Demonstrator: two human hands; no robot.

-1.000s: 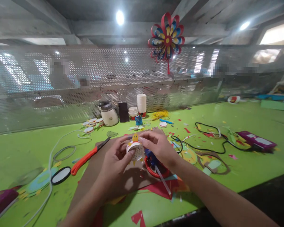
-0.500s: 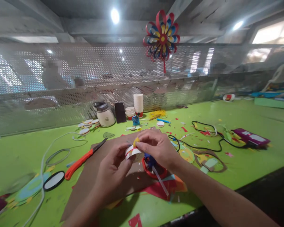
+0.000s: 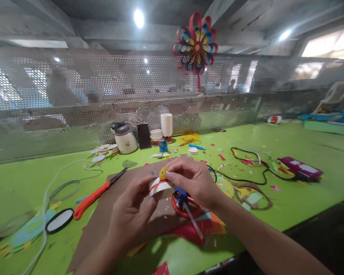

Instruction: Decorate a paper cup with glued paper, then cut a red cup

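Left grip (image 3: 132, 206) holds the side of a white, red-banded paper piece (image 3: 161, 185); right grip (image 3: 195, 180) pinches the yellow part (image 3: 163, 174) on its top. The piece is raised over a brown board (image 3: 93, 236) on the counter (image 3: 289, 206). Obstructions: a blue tool (image 3: 181, 194) and red ring (image 3: 182, 213) lie just beside the right grip; an orange-handled knife (image 3: 93, 198) overlaps the board's left edge. Both forearms extend from the near side, fingers bent. Behind: a lidded jug (image 3: 126, 142), contents not visible; stacked white cups (image 3: 166, 126); a blue pot (image 3: 163, 146) holding dark items.
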